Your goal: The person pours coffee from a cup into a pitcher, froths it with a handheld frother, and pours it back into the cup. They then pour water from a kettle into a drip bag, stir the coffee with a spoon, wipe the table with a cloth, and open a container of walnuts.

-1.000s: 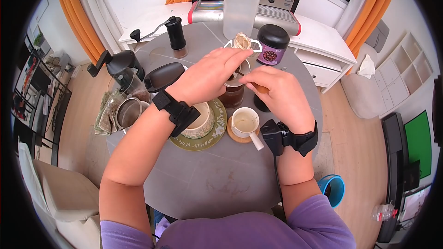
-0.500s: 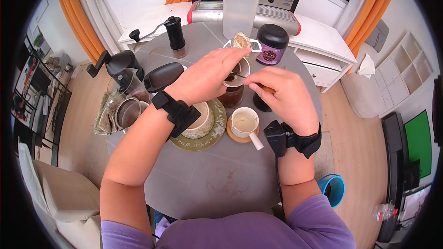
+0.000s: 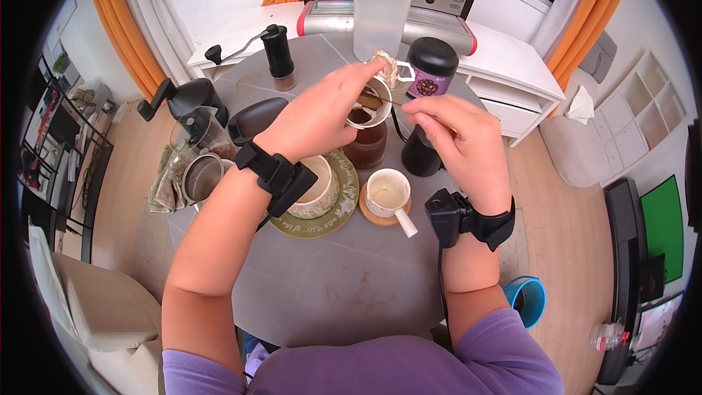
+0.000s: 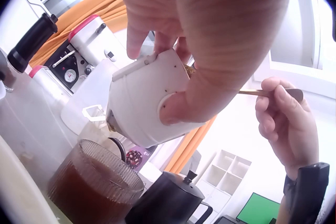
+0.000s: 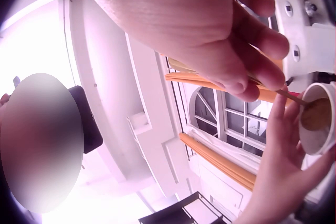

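In the head view my left hand (image 3: 322, 113) grips a white cup (image 4: 142, 95), thumb on its near side and fingers around the far side. The cup is tipped on its side above a ribbed glass (image 3: 365, 148) of brown liquid. Brown matter shows inside the cup in the right wrist view. My right hand (image 3: 468, 143) pinches a thin spoon (image 4: 254, 92) by its handle; the spoon's other end reaches into the cup mouth. A black lidded pot (image 4: 165, 200) stands beside the glass.
A white handled cup (image 3: 387, 194) sits on a wooden coaster in front of the glass. Left of it, a bowl rests on a green plate (image 3: 344, 208). Behind stand a purple-labelled jar (image 3: 431, 66), a clear pitcher (image 3: 382, 22) and a hand grinder (image 3: 278, 55).
The left hand has tilted the cup further, so its mouth faces me more. My right hand has drawn back to the right with the spoon, showing more of the black pot.
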`<state>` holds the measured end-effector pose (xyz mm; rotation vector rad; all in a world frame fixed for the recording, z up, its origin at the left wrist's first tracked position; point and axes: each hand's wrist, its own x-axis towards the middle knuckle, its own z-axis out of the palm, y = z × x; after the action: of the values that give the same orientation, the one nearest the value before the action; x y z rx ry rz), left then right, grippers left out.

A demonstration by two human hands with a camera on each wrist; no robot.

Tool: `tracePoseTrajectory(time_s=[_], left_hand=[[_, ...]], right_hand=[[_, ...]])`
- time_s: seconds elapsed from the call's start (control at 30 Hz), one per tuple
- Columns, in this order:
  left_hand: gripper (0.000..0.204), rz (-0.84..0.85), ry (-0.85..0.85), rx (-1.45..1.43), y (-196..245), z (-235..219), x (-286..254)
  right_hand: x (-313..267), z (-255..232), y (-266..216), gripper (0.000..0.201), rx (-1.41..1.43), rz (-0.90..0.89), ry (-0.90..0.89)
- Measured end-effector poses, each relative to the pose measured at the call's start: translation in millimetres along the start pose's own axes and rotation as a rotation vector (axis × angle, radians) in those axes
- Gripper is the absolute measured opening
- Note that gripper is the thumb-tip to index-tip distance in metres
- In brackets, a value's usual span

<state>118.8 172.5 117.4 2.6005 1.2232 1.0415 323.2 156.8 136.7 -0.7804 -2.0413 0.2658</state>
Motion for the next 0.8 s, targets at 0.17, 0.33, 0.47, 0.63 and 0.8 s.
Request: tracePoseTrajectory(time_s=[0.17,0.33,0.47,0.63,0.8], left_hand=[[0.075,0.041,0.011,0.05,1.7,1.0,-0.2],[0.074,0.022,0.001,0.06,2.9,-0.2,-2.2],[0.077,0.038,-0.011,0.062,1.9,-1.0,-3.3],[0.076,0.066,-0.053,0.124,2.2,-0.4,-3.3],[0.076,0.084,-0.087,0.133,3.1,-1.2,-0.6]], right_hand=[[0.2,2.0,3.4,0.009,-0.031,-0.06,-0.018],[0.5,1.5,1.1,0.009,-0.02,-0.003,-0.019],[0.3,1.2,1.9,0.009,-0.017,0.007,-0.026],[0.5,2.2,2.6,0.009,-0.014,0.016,-0.022],[1.2,3.8,7.2,0.012,-0.026,0.061,-0.059]])
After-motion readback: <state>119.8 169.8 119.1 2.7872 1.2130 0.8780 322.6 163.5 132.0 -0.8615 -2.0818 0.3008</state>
